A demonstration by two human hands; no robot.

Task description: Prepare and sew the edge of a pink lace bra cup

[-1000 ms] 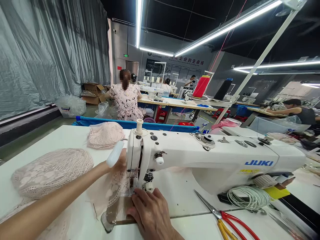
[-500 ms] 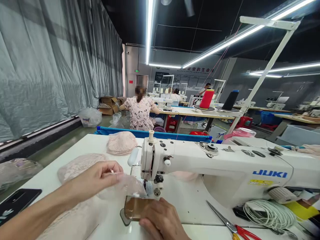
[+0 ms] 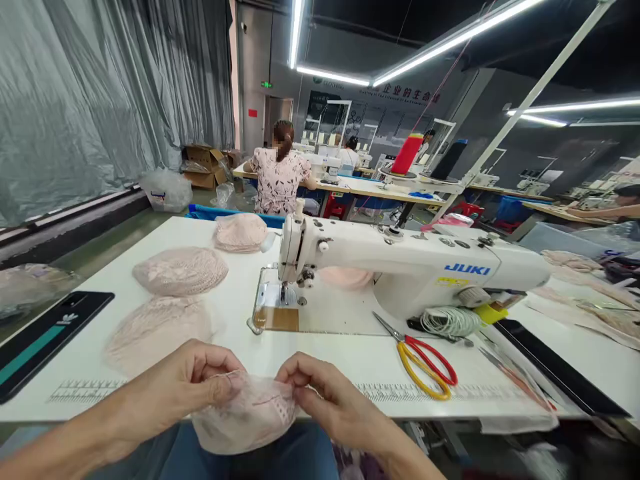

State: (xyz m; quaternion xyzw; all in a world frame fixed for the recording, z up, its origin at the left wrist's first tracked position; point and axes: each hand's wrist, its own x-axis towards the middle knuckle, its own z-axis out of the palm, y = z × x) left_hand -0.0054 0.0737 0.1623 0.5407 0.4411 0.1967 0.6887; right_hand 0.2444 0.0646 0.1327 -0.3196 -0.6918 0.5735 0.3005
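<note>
Left hand: the left hand [image 3: 200, 383] hangs over the bench's front edge, its thumb and forefinger pinching the upper left rim of the lace piece, the other fingers curled in.
Right hand: the right hand [image 3: 320, 397] faces it, thumb and forefinger pinching the upper right rim of the same piece; the other fingers are bent, partly hidden.
Lace piece: the pale pink lace piece [image 3: 240, 427] sags between both hands at the bench's front edge, over the person's lap; a thin reddish line crosses its upper part.
Bench: the white bench [image 3: 233, 330] has a ruler scale [image 3: 85, 391] along its front edge, partly behind the hands.
Lace piles: a near pile [image 3: 160, 333] lies behind the left hand, a middle pile [image 3: 180, 270] toward the left edge, a far pile [image 3: 241, 233] by the far edge.
Black flat object: a black flat object [image 3: 60, 337] with a teal stripe lies by the front left corner.
Sewing machine: the white sewing machine [image 3: 410, 260] stands behind the hands, more pink cloth [image 3: 345, 277] under its arm.
Scissors: the scissors [image 3: 425, 363] point away from the front edge, red and yellow handles nearest it.
Cord: a pale coil of cord [image 3: 453, 322] lies beside the machine's base.
Co-worker: a person in a floral top [image 3: 280, 180] sits beyond the far edge, back turned.
</note>
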